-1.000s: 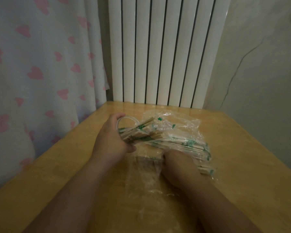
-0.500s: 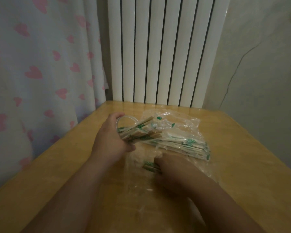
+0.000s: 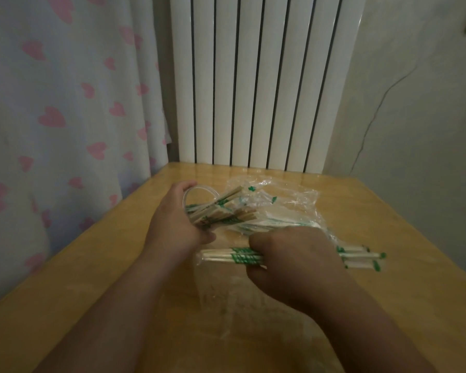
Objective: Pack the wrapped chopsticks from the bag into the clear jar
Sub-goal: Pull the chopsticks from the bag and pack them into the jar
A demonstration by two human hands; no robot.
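Observation:
My left hand grips the clear jar, which is tipped on its side with its mouth facing right. Several wrapped chopsticks with green print stick out of the jar's mouth. My right hand is closed around a small bundle of wrapped chopsticks, held level just above the table, their ends showing on both sides of my fist. The crumpled clear plastic bag lies behind my right hand with more wrapped chopsticks inside. Part of the bag spreads flat under my right wrist.
The wooden table ends at a white ribbed radiator at the back. A curtain with pink hearts hangs along the left edge. A plain wall stands to the right.
My right hand has pulled a bundle of wrapped chopsticks out of the bag and lifted it toward me. My left hand and the jar have stayed in place.

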